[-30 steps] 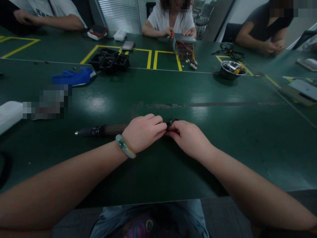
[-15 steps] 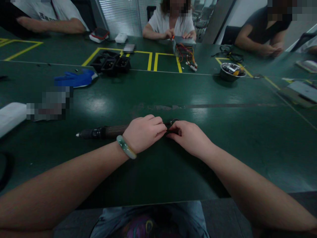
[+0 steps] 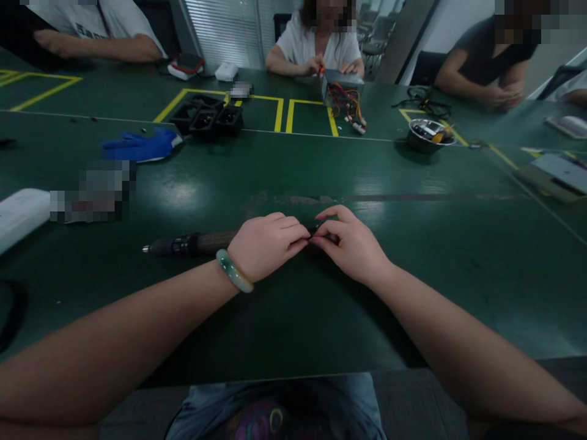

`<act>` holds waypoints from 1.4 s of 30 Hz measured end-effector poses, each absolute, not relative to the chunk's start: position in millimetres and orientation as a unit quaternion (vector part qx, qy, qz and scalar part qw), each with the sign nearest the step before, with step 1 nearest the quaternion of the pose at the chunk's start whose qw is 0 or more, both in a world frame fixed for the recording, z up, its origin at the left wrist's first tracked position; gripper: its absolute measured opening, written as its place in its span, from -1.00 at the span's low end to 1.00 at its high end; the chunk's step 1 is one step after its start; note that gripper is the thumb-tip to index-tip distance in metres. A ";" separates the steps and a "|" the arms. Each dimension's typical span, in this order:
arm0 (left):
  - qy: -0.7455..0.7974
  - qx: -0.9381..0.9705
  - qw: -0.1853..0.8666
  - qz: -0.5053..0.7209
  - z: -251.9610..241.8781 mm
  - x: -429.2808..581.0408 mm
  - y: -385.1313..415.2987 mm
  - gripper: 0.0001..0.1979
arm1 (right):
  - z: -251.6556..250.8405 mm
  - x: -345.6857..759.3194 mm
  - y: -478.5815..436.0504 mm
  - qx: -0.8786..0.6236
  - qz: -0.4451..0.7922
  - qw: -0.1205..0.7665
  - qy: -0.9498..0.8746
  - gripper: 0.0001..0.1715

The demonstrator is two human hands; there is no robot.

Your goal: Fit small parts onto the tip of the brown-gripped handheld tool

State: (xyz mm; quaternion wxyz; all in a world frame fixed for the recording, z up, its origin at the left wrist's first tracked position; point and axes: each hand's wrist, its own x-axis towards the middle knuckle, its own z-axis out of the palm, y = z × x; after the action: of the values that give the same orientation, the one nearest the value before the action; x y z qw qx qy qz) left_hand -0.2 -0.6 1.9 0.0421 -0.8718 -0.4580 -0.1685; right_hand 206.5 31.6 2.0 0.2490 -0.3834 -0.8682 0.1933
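Observation:
An electric screwdriver [image 3: 192,244], dark and pen-long with a silver tip, lies on the green table with its tip to the left. Over its right end is my left hand [image 3: 270,241], fingers closed round it, with a jade-like bangle at the wrist. Its thumb and forefinger meet the fingertips of my right hand [image 3: 351,244]. That hand is in a pinch, its upper fingers raised and curved. A small dark piece, perhaps a cord, shows between the two hands; most of it is hidden.
Across the green table [image 3: 293,165] lie a blue glove [image 3: 137,145], black plastic trays [image 3: 206,116] and a metal bowl [image 3: 431,135] of small parts. A white box [image 3: 22,217] stands at left. Opposite, a person handles a metal power supply [image 3: 342,85] with coloured wires; other people sit alongside.
My right hand's upper fingers have lifted and spread, and its fingertips have shifted slightly at the pinch. My left hand and the electric screwdriver have stayed nearly still.

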 end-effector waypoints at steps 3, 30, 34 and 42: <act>-0.462 -0.870 0.037 -0.169 2.5 0.1 -0.9 -0.83 | 3.0 206.0 33.0 -0.352 0.203 0.245 -0.880 -0.90; -0.473 -0.864 0.025 -0.171 1.3 1.2 -0.3 -0.81 | -5.4 203.1 39.8 -0.343 0.248 0.228 -0.877 -0.83; -0.469 -0.866 0.021 -0.173 0.7 1.2 0.3 -0.81 | -7.4 204.2 43.1 -0.335 0.265 0.226 -0.876 -0.84; -0.468 -0.867 0.025 -0.169 0.1 0.5 0.4 -0.80 | -13.3 201.9 47.8 -0.340 0.266 0.221 -0.874 -0.87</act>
State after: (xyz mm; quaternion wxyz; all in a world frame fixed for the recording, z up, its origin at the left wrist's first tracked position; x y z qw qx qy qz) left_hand 0.5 0.4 0.1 0.0252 -0.8669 -0.4682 -0.1693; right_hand 201.9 47.8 -13.3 0.2214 -0.3404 -0.8742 0.2663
